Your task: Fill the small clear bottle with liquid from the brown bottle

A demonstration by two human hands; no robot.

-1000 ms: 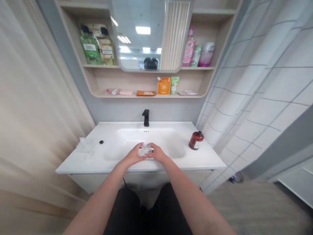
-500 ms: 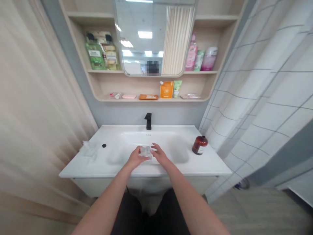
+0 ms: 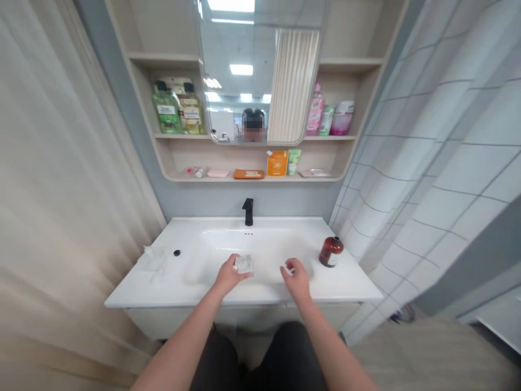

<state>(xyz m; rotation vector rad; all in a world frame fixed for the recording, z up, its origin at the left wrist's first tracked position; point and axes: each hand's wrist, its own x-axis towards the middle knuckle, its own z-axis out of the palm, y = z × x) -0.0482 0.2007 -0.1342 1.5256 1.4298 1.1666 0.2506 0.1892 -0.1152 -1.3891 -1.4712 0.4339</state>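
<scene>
My left hand (image 3: 228, 275) is closed around a small clear square container (image 3: 245, 265) and holds it above the basin. The container has whitish contents or glare that I cannot make out. To the right, apart from it, my right hand (image 3: 297, 279) hovers over the basin's right side. Its thumb and fingers are curled toward each other, and a small pale spot shows between them, too small to name. Beneath both hands lies the white sink (image 3: 264, 244), with a black faucet (image 3: 248, 212) at its back edge.
On the counter's right stands a brown bottle (image 3: 331, 252). At the left are a crumpled clear plastic bag (image 3: 152, 260) and a small black cap (image 3: 176, 253). Above, a mirror cabinet shelf holds an orange pouch (image 3: 277, 164), a green tube (image 3: 293, 162) and several bottles.
My right hand has moved away from the container toward the right. My left hand still holds the container in about the same place. The head view has tilted up slightly.
</scene>
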